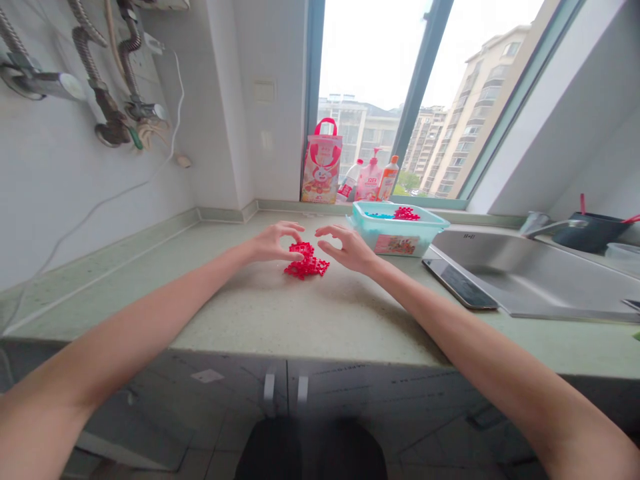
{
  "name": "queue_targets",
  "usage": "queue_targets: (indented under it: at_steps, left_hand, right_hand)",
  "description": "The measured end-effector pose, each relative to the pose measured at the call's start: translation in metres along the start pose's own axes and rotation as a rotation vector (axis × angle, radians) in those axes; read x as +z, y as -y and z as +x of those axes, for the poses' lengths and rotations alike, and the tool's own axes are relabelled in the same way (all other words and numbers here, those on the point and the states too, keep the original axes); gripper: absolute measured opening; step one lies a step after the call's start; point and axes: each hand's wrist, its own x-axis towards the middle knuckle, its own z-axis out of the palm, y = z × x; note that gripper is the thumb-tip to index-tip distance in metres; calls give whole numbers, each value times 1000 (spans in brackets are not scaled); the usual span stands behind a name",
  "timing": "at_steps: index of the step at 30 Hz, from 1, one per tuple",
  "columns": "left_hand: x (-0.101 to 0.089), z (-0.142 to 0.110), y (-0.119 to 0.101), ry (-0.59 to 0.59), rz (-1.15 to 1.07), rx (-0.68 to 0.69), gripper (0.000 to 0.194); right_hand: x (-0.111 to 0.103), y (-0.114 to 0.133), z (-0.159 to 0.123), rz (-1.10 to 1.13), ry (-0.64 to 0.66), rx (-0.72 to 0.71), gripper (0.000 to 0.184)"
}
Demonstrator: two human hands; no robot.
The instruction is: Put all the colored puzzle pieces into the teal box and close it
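Observation:
A small cluster of red plastic snowflake-like building pieces (306, 263) stands on the pale green countertop (280, 313). My left hand (275, 241) is curved around its upper left side, thumb and fingers apart; the thumb is close to the pieces, and whether it touches them I cannot tell. To the right of the cluster, my right hand (346, 248) hovers with thumb and fingers spread in a C shape, nothing between them. Behind my right hand sits a light teal plastic tub (370, 233) holding blue pieces (379, 215) and red pieces (407, 213).
Right of the tub, a phone (460, 283) lies beside the steel sink (540, 267) with its faucet (550, 229). A pink bag (322, 170) and several bottles, one a pink pump bottle (369, 180), line the windowsill. A white cable (125, 187) hangs down the left wall.

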Motion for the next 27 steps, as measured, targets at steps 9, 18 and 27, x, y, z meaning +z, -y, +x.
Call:
queue_targets:
  at_steps: [9, 18, 27]
  left_hand:
    - [-7, -3, 25, 6, 23, -50, 72]
    - [2, -2, 82, 122, 307, -400, 74]
    - [2, -2, 83, 139, 292, -387, 75]
  right_hand:
    - [11, 8, -6, -64, 203, -81, 65]
    - [23, 17, -8, -154, 301, -138, 92]
    - [22, 20, -4, -167, 399, -124, 76]
